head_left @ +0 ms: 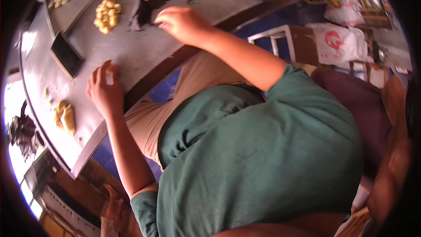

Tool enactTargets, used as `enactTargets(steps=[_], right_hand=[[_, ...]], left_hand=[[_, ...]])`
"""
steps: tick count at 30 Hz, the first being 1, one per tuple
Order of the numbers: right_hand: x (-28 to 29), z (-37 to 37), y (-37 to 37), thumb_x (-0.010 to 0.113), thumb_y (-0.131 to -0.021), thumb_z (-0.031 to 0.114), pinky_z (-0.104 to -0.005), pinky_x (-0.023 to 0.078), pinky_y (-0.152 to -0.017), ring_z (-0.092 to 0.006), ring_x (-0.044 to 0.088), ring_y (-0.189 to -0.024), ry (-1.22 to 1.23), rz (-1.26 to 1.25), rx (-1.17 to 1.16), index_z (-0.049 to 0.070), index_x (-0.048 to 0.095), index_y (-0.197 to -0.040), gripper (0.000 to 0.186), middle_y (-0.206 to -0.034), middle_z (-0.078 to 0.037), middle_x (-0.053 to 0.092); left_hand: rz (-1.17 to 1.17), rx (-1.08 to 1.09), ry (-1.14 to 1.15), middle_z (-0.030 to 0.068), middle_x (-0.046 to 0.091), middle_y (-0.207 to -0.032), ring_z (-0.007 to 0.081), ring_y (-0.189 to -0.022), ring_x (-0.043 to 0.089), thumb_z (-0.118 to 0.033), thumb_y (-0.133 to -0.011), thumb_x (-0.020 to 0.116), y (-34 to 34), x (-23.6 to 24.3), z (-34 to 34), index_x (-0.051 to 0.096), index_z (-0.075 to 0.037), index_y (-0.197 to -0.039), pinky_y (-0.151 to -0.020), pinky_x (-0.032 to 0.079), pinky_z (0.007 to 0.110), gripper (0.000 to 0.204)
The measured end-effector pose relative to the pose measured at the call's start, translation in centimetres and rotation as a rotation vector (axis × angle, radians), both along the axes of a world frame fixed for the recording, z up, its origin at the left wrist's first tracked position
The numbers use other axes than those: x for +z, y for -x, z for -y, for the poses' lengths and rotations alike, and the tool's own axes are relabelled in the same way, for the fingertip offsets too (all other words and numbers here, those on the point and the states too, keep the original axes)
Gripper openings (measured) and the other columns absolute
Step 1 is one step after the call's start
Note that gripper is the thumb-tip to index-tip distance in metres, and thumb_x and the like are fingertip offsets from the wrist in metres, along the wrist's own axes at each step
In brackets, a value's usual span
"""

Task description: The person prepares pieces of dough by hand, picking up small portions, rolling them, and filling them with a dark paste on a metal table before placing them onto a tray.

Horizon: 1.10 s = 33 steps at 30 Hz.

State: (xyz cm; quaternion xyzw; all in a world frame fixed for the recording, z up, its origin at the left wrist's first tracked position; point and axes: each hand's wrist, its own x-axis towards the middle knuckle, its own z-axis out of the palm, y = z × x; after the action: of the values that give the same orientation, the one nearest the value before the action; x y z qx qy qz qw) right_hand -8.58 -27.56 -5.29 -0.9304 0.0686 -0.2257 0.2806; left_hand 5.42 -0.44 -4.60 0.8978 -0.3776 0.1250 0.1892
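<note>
Plainly, we see both bare hands over the grey table [131, 57]. Our right hand [186, 24] is bent at the fingers, its tips just beside the smeared black heap [150, 6] near the table's far side; we cannot tell whether they grasp anything. Our left hand [104, 91] is curled near the table's near edge, a pale patch showing by its fingers, and we cannot tell whether that is something gripped. Between the hands and the left edge lies a dark block [66, 55]. One pile of yellow lumps [107, 15] sits left of the heap.
</note>
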Motion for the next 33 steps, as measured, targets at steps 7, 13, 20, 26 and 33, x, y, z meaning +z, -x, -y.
enactTargets(steps=[7, 13, 20, 26, 33], right_hand=[[-0.5, 0.7, 2.1, 0.068, -0.094, 0.023, -0.0426, 0.053, -0.101, -0.035, 0.063, -0.118, 0.082, -0.084, -0.253, 0.004, 0.068, -0.115, 0.028, -0.13, -0.018, 0.065], [1.0, 1.7, 2.0, 0.068, -0.091, 0.012, -0.0426, 0.054, -0.097, -0.0323, 0.065, -0.113, 0.0, 0.018, -0.143, 0.006, 0.07, -0.113, 0.023, -0.124, -0.012, 0.068], [0.3, -0.9, 1.3, 0.065, -0.087, 0.003, -0.0406, 0.053, -0.096, -0.0333, 0.064, -0.113, 0.076, 0.012, -0.015, 0.005, 0.069, -0.116, 0.029, -0.122, -0.015, 0.066], [-0.2, 2.6, -1.3, 0.061, -0.091, 0.003, -0.0439, 0.052, -0.098, -0.0376, 0.062, -0.117, 0.254, -0.071, -0.367, 0.004, 0.064, -0.125, 0.034, -0.131, -0.019, 0.061], [0.8, 2.5, 3.9, 0.061, -0.096, 0.01, -0.0466, 0.052, -0.098, -0.0416, 0.061, -0.116, 0.154, -0.056, -0.134, 0.009, 0.06, -0.134, 0.038, -0.136, -0.019, 0.059]], left_hand=[[-0.056, 0.054, -0.012, 0.0032, 0.069, -0.113, 0.0255, -0.111, 0.061, -0.033, -0.094, 0.069, 0.6, 0.7, -0.4, 0.069, -0.022, -0.122, -0.105, 0.039, 0.042, 0.029], [-0.08, 0.054, 0.048, 0.0048, 0.071, -0.111, 0.025, -0.11, 0.063, -0.026, -0.094, 0.071, 1.2, 1.7, 0.5, 0.067, -0.016, -0.124, -0.104, 0.04, 0.041, 0.032], [-0.113, 0.021, 0.081, 0.0062, 0.071, -0.112, 0.0259, -0.116, 0.062, -0.019, -0.093, 0.068, 1.0, 2.0, 0.4, 0.069, -0.014, -0.113, -0.109, 0.038, 0.046, 0.02], [-0.183, 0.056, 0.079, 0.0031, 0.07, -0.114, 0.0256, -0.116, 0.061, -0.026, -0.089, 0.073, 0.9, 2.3, 0.3, 0.071, -0.016, -0.11, -0.107, 0.038, 0.045, 0.023], [-0.199, 0.077, 0.139, 0.0058, 0.071, -0.11, 0.026, -0.112, 0.062, -0.024, -0.09, 0.072, 1.1, 2.3, -0.3, 0.067, -0.016, -0.119, -0.105, 0.039, 0.042, 0.03]])
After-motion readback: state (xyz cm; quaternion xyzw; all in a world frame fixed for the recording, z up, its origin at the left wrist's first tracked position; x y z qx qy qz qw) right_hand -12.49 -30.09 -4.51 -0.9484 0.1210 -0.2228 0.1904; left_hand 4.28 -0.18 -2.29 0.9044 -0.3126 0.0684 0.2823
